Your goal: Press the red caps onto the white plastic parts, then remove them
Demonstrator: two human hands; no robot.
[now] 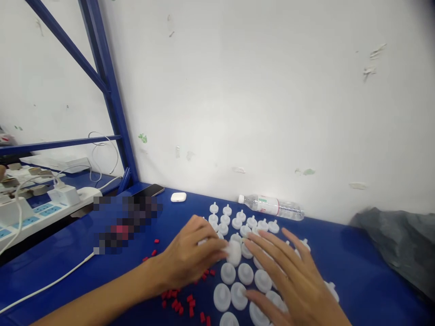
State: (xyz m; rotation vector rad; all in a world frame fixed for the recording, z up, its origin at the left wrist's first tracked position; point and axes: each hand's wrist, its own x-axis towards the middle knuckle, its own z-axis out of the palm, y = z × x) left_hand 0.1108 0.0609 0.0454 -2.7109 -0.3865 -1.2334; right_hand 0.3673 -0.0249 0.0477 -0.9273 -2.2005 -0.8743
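Observation:
My left hand is closed, its thumb and fingers pinched at the edge of a blurred white plastic disc piece. Fingers spread and stretched out, my right hand is over the right part of a group of similar white discs with short stems, and it hides several of them. Whether its fingertips touch the discs I cannot tell. Small red plastic pieces lie scattered below and beside my left forearm.
Along the back of the blue table are a clear plastic bottle on its side, a white earbud case and a phone. A power strip and cables are at left. Dark grey plastic lies at right.

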